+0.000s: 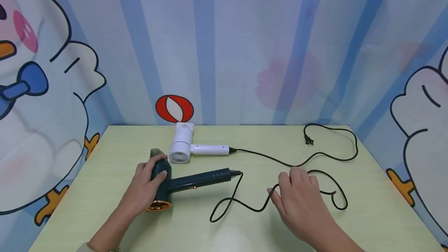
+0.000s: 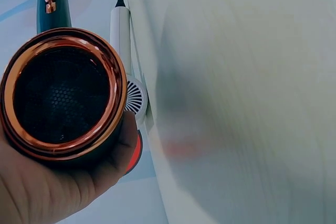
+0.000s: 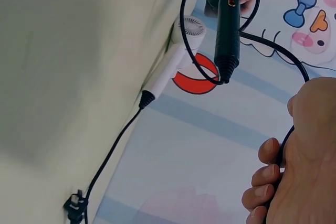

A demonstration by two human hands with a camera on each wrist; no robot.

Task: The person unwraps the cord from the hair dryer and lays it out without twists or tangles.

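Note:
A dark green hair dryer (image 1: pixel 199 181) with a copper-coloured rim is gripped round its barrel by my left hand (image 1: pixel 141 188). In the left wrist view the round copper rim (image 2: pixel 63 145) faces the camera, with the thumb side of the hand beneath it. The dryer's handle points right. From its end runs a black cord (image 1: pixel 257 210), looped once in front of the handle. My right hand (image 1: pixel 302 205) holds this cord, and the right wrist view shows curled fingers (image 3: pixel 261 176) round it. Beyond the right hand the cord's far end curls; its plug is not visible.
Behind the green dryer a white hair dryer (image 1: pixel 210 149) lies on the pale table (image 1: pixel 115 166). Its black cord (image 1: pixel 266 156) curves to the back right, where its plug (image 1: pixel 308 140) lies. A printed curtain (image 1: pixel 238 49) borders the table's back edge.

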